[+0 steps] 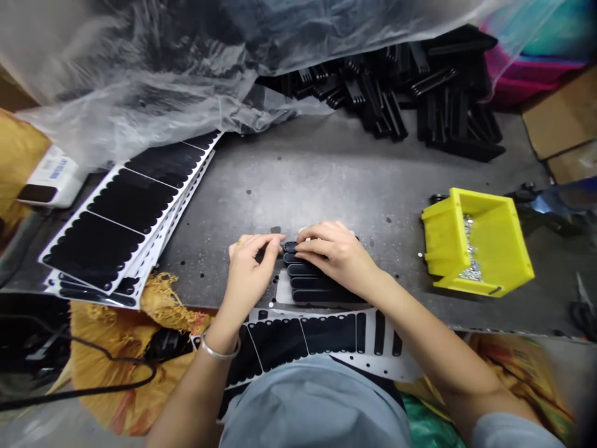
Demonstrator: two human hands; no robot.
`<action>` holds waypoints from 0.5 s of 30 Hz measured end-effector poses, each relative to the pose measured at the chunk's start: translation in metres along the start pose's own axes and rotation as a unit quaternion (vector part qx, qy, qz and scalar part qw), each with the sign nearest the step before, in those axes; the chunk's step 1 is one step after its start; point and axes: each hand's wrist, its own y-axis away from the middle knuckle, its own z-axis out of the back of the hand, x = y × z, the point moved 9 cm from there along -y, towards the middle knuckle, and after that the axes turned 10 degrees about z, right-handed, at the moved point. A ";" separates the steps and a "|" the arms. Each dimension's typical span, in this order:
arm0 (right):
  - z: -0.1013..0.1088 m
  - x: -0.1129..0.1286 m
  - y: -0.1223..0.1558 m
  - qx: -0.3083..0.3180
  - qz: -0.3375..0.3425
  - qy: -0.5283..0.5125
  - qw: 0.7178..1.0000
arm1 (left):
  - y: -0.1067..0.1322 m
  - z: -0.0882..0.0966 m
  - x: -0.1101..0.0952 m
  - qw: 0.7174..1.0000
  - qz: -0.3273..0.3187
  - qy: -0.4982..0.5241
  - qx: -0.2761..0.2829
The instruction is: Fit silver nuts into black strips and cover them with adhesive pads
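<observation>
A row of flat black strips with rounded ends lies near the table's front edge, partly on a pale sheet. My right hand reaches over the far end of the row, its fingers bent round the farthest black strip. Just left of that strip's tip is my left hand, thumb and forefinger pinched together. Whatever may be between them is too small to make out. Across my lap lies a backing sheet of black adhesive strips, with several strips standing apart at its right.
A yellow bin with small metal parts stands at right. Stacked sheets of black strips lie at left beside a white device. Clear plastic hangs over the back, near piled black plastic parts. Scissors lie far right.
</observation>
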 end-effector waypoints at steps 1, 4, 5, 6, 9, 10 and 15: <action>-0.001 -0.002 0.000 0.001 0.001 -0.009 1.000 | -0.001 -0.003 0.002 1.000 0.004 0.010 0.015; -0.002 -0.006 -0.002 -0.009 0.000 -0.031 0.999 | 0.000 -0.009 0.004 0.999 0.018 0.035 0.037; -0.003 -0.006 -0.003 -0.010 0.001 -0.033 0.999 | 0.000 -0.010 0.005 0.998 0.022 0.041 0.040; -0.004 -0.005 -0.004 -0.009 0.002 -0.032 0.999 | -0.001 -0.011 0.005 0.998 0.026 0.045 0.040; -0.001 0.001 -0.005 0.002 0.012 -0.014 1.000 | -0.003 -0.010 0.007 0.998 0.033 0.048 0.028; 0.002 0.002 -0.002 0.007 0.014 -0.007 1.000 | -0.004 -0.011 0.008 0.998 0.035 0.046 0.024; 0.041 -0.024 0.032 -0.025 -0.103 -0.035 0.994 | -0.005 -0.011 0.009 0.999 0.032 0.040 0.017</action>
